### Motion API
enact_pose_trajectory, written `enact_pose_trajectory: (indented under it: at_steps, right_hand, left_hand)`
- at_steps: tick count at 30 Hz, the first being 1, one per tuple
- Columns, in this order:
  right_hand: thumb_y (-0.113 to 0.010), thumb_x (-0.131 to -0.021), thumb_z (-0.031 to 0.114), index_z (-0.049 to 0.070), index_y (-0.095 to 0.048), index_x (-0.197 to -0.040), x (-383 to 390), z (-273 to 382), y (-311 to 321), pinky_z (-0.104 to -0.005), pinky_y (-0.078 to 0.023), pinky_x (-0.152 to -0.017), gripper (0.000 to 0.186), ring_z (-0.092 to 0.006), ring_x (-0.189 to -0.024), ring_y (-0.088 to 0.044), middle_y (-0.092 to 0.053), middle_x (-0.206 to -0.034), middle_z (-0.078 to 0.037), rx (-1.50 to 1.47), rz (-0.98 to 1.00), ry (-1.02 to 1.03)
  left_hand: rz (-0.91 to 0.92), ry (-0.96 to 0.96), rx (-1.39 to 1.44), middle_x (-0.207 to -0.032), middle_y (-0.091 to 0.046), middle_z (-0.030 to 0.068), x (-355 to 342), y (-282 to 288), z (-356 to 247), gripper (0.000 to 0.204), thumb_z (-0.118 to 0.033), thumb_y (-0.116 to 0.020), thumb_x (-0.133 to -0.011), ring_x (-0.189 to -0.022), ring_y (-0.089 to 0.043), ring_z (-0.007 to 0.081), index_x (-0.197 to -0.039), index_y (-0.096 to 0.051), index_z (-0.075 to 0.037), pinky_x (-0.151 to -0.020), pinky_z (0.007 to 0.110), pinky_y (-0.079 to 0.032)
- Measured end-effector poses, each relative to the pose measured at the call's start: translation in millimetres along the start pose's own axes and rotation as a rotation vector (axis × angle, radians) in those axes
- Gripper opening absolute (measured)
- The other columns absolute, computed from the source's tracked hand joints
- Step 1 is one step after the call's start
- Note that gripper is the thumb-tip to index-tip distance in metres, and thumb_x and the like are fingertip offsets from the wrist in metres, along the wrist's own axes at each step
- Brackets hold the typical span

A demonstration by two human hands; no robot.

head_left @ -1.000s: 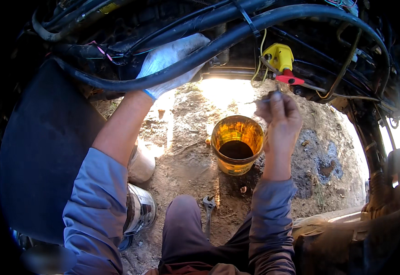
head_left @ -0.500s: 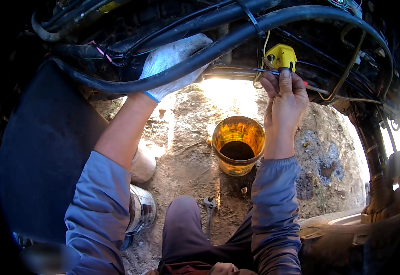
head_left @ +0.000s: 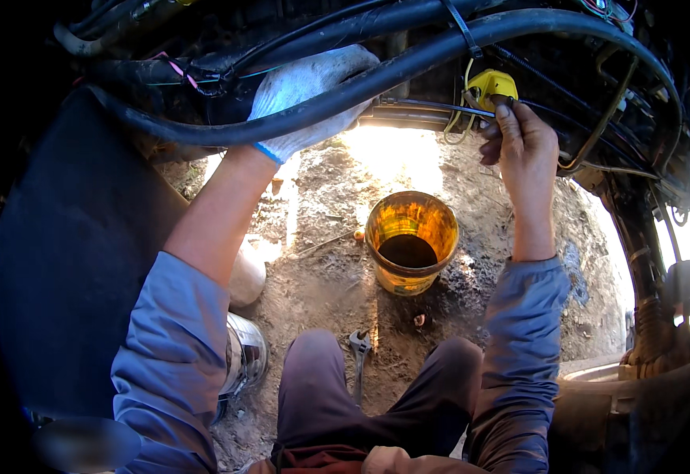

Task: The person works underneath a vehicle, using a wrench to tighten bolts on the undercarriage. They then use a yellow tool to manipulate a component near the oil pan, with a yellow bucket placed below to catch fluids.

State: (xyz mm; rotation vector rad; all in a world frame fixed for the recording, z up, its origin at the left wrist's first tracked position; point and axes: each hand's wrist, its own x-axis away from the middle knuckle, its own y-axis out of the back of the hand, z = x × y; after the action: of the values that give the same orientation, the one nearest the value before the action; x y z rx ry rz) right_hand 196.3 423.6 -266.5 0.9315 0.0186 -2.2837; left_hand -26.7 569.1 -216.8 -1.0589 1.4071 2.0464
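Wrist steadiness likely helps as the bare right hand [head_left: 525, 146] pinches a thin rod [head_left: 455, 109] by the lower edge of the yellow fitting [head_left: 492, 84], the gloved left hand [head_left: 301, 83] (fingers hidden, grip untellable) behind the black hose [head_left: 408, 69].

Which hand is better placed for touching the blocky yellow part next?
Probably the bare right hand: its fingertips are right beside the blocky yellow part. The left hand, in a blue-cuffed white fabric glove, is farther away, partly behind the curved black hose.
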Motion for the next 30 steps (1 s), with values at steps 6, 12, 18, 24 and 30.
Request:
enact_pose_trajectory:
  at_steps: [6,12,18,24,30]
  right_hand:
    - [-0.061,-0.091,0.010,-0.001,-0.071,-0.102,-17.1,5.2,7.8,-0.0300,-0.050,-0.056,0.018,-0.0175,-0.058,-0.067,-0.067,-0.067,-0.013,0.410,-0.070,0.278]
    - [-0.060,-0.091,0.013,-0.001,-0.071,-0.100,-26.8,9.2,8.5,-0.0281,-0.050,-0.055,0.021,-0.0143,-0.056,-0.065,-0.068,-0.069,-0.012,0.211,0.033,-0.039]
    - [-0.057,-0.094,0.014,-0.007,-0.069,-0.099,-47.6,20.8,6.5,-0.0272,-0.046,-0.047,0.024,-0.0146,-0.051,-0.059,-0.064,-0.065,-0.010,0.029,0.238,-0.252]
    - [-0.056,-0.094,0.008,-0.007,-0.066,-0.105,-44.0,10.4,-1.0,-0.0264,-0.048,-0.046,0.021,-0.0124,-0.051,-0.059,-0.064,-0.066,-0.009,-0.019,0.149,-0.163]
    - [-0.054,-0.093,0.003,-0.005,-0.065,-0.108,-50.7,7.4,2.2,-0.0229,-0.047,-0.043,0.020,-0.0108,-0.047,-0.055,-0.064,-0.069,-0.008,-0.169,0.165,-0.327]
  left_hand:
    - [-0.014,0.005,0.042,-0.085,-0.065,0.0109,0.4,0.7,0.8,0.023,-0.028,-0.070,-0.084,-0.078,-0.064,0.0328,-0.095,-0.065,-0.009,-0.069,0.039,-0.053]
    - [-0.021,0.024,0.006,-0.089,-0.067,0.0108,0.3,-3.5,1.8,0.026,-0.032,-0.069,-0.085,-0.081,-0.065,0.0324,-0.097,-0.066,-0.010,-0.072,0.039,-0.054]
    - [-0.034,0.029,-0.032,-0.086,-0.068,0.0093,1.5,-4.5,2.9,0.019,-0.029,-0.068,-0.082,-0.078,-0.066,0.0306,-0.096,-0.069,-0.016,-0.069,0.041,-0.055]
    - [-0.069,-0.006,-0.019,-0.086,-0.068,0.0091,2.7,-7.7,8.9,0.020,-0.031,-0.068,-0.082,-0.077,-0.067,0.0304,-0.095,-0.070,-0.015,-0.069,0.041,-0.056]
    - [-0.044,-0.002,-0.022,-0.084,-0.065,0.0092,-1.0,-6.9,-0.7,0.023,-0.032,-0.070,-0.082,-0.077,-0.065,0.0312,-0.092,-0.064,-0.011,-0.066,0.038,-0.053]
